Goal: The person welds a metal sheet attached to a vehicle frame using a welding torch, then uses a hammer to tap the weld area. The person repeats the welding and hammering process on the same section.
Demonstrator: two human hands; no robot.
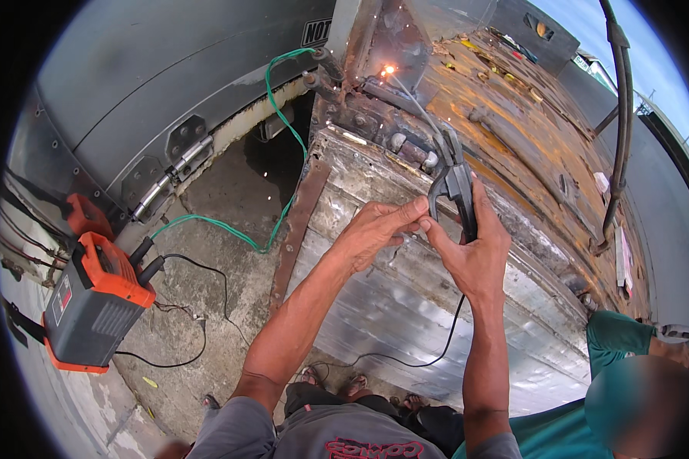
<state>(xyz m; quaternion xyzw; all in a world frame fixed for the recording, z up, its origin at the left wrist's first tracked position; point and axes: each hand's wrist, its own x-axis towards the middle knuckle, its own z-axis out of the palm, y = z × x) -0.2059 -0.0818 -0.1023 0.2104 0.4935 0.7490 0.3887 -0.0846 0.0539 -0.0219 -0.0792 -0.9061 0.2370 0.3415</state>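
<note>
My right hand [476, 245] grips a black electrode holder [458, 183], whose thin rod [417, 99] reaches up to a bright spark [390, 70] on a rusty steel bracket [398, 34]. My left hand [379, 233] is closed beside the holder, thumb at its lever and right against my right thumb; I cannot make out what, if anything, is between its fingers. A black cable runs down from the holder. At the left, an orange-and-grey welding machine [99, 298] has a green cable [245, 237] running up to the metalwork.
A rusty deck [528, 122] and silver metal panel [375, 306] lie ahead and below. A grey wall with a hinge [149, 191] stands left, hanging hoses [620, 130] at right. A co-worker in teal [612, 336] crouches close at lower right; other feet [413, 402] show below.
</note>
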